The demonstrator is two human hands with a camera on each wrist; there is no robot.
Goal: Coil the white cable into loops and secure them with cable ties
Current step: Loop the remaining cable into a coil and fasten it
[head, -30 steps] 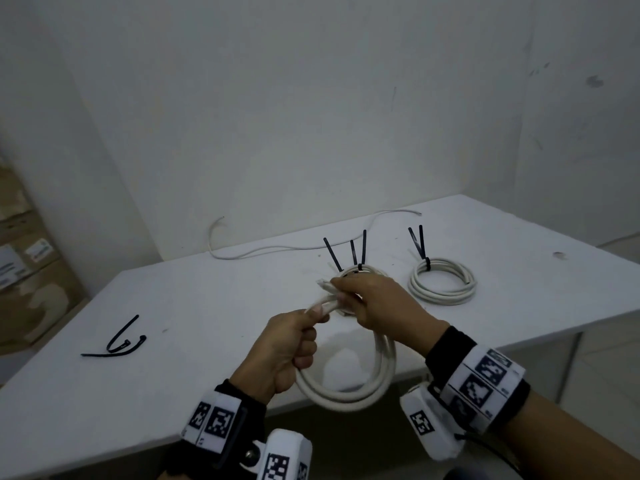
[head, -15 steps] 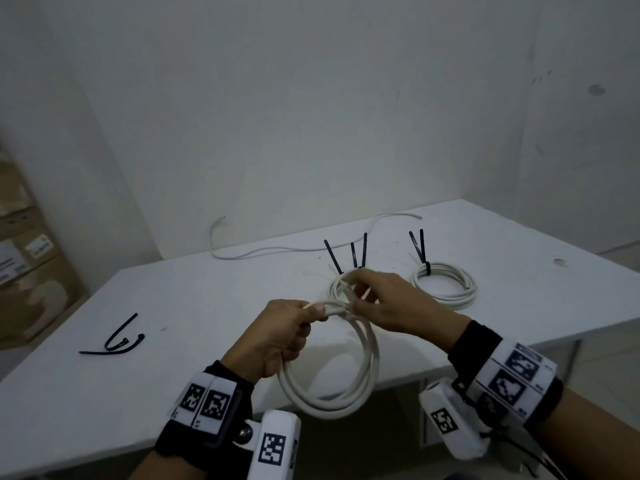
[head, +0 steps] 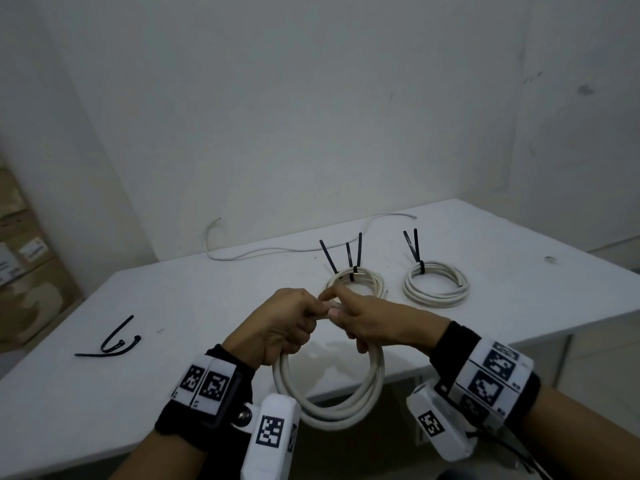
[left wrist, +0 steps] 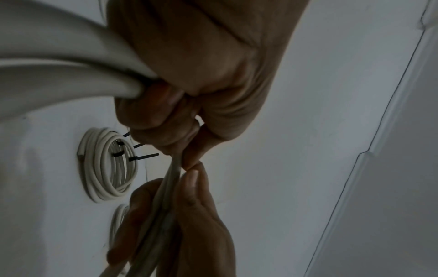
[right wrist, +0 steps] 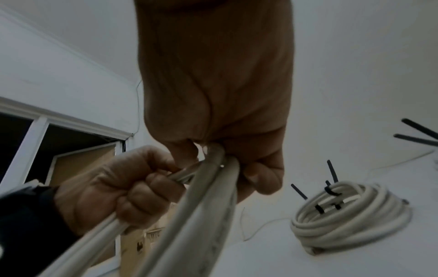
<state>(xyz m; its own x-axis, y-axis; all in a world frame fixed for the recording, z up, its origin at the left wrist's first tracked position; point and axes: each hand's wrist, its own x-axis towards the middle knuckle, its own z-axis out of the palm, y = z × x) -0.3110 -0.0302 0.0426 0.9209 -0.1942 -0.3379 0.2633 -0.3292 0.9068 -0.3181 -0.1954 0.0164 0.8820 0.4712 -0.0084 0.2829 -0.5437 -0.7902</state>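
Observation:
A white cable coil (head: 349,400) of a few loops hangs in the air over the near table edge, held at its top by both hands. My left hand (head: 277,327) grips the bundle in a fist, seen close in the left wrist view (left wrist: 166,116). My right hand (head: 367,320) pinches the strands (right wrist: 213,168) just right of it, thumb and fingers curled round them. The strands run between the two hands (left wrist: 170,180). Loose black cable ties (head: 114,344) lie on the table at the left.
Two tied white coils sit on the white table (head: 173,306) behind my hands, one (head: 360,278) with three black tie tails, one (head: 436,284) further right. A thin white wire (head: 277,249) runs along the far edge. Cardboard boxes (head: 27,271) stand at the left.
Both hands have drawn closer together at the top of the coil, and the loops hang lower and rounder. The right hand's grip shifted leftward along the strands.

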